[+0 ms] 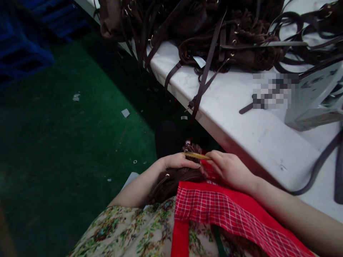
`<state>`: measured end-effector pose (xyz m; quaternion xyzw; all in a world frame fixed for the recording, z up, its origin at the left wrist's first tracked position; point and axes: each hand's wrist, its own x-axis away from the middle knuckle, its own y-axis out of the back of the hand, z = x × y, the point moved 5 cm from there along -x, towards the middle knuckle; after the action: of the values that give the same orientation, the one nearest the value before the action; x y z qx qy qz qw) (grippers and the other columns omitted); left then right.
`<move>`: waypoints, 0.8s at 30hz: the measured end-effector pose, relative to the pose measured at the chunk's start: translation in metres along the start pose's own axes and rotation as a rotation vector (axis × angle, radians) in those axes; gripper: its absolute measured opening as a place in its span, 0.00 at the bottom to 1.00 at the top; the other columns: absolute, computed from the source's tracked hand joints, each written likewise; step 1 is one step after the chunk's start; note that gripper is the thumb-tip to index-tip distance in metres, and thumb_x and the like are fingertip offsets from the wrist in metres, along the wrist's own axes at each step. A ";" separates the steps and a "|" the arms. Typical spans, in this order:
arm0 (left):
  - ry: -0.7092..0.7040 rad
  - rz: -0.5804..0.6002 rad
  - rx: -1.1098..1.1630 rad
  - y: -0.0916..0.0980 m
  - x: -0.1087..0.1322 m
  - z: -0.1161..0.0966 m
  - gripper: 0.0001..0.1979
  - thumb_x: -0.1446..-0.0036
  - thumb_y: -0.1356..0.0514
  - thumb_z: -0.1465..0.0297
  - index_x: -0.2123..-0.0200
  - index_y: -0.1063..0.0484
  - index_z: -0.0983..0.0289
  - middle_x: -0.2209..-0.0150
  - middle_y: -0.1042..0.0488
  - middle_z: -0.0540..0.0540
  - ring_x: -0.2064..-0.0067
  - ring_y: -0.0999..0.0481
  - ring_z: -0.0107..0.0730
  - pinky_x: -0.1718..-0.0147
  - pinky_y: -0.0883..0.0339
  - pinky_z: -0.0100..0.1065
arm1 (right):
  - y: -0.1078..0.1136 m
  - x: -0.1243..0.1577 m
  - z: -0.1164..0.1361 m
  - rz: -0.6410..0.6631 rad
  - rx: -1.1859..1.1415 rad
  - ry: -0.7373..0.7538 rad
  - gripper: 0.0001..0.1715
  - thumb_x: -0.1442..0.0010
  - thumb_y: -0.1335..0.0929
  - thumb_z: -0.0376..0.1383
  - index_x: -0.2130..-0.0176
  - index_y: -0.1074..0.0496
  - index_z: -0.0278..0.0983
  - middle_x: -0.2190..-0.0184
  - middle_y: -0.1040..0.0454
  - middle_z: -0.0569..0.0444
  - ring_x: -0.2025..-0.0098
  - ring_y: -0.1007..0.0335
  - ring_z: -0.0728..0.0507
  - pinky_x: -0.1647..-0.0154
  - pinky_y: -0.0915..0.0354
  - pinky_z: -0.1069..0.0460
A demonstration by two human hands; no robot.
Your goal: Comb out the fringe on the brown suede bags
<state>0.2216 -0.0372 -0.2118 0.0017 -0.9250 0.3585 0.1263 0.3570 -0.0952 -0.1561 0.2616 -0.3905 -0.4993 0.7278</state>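
A dark brown bag (184, 175) with gathered, fringe-like material (193, 148) lies in my lap. My left hand (180, 160) is closed at the bag's gathered end, its thumb pointing right and its other fingers mostly hidden. My right hand (227, 167) pinches one end of a thin yellow strip (197, 155). The strip's other end reaches my left hand, crossing over the brown gathers; whether it is a band or a stick is unclear. Below both hands is a red apron (209, 189) with a checked panel.
A white table (225, 114) runs along the right, its edge close to my right forearm. Brown bags (241, 53) with straps are piled on it, some straps hanging over the edge. A clear plastic container (311, 103) stands at right. Blue pallets (24, 50) sit on the green floor (80, 142).
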 end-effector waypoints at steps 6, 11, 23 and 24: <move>-0.007 -0.005 -0.001 -0.004 -0.003 0.003 0.12 0.44 0.39 0.63 0.67 0.23 0.67 0.62 0.21 0.58 0.55 0.24 0.37 0.46 0.37 0.38 | -0.017 -0.018 0.018 0.098 0.324 0.052 0.08 0.34 0.41 0.37 0.63 0.35 0.38 0.67 0.29 0.51 0.70 0.31 0.46 0.72 0.44 0.52; -0.049 -0.014 -0.017 -0.009 -0.004 0.005 0.13 0.44 0.39 0.62 0.67 0.27 0.68 0.63 0.22 0.59 0.57 0.25 0.36 0.48 0.36 0.39 | -0.020 -0.023 0.013 0.189 0.369 -0.005 0.07 0.35 0.40 0.34 0.60 0.35 0.37 0.65 0.28 0.50 0.68 0.28 0.46 0.72 0.43 0.53; 0.076 -0.358 -0.797 0.009 -0.025 0.017 0.13 0.40 0.48 0.67 0.62 0.27 0.69 0.58 0.24 0.59 0.55 0.26 0.39 0.49 0.36 0.37 | -0.073 -0.065 -0.048 0.322 0.133 -0.329 0.16 0.36 0.39 0.43 0.54 0.32 0.35 0.63 0.23 0.46 0.62 0.25 0.40 0.67 0.36 0.52; 0.079 -0.339 -0.807 0.008 -0.026 0.017 0.13 0.41 0.49 0.69 0.60 0.27 0.69 0.57 0.24 0.59 0.54 0.26 0.39 0.50 0.35 0.36 | -0.076 -0.067 -0.053 0.320 0.118 -0.340 0.16 0.36 0.39 0.43 0.54 0.32 0.35 0.64 0.23 0.46 0.62 0.25 0.40 0.66 0.36 0.51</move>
<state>0.2420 -0.0448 -0.2353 0.0904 -0.9720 -0.0578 0.2090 0.3485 -0.0611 -0.2644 0.1508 -0.5723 -0.3909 0.7050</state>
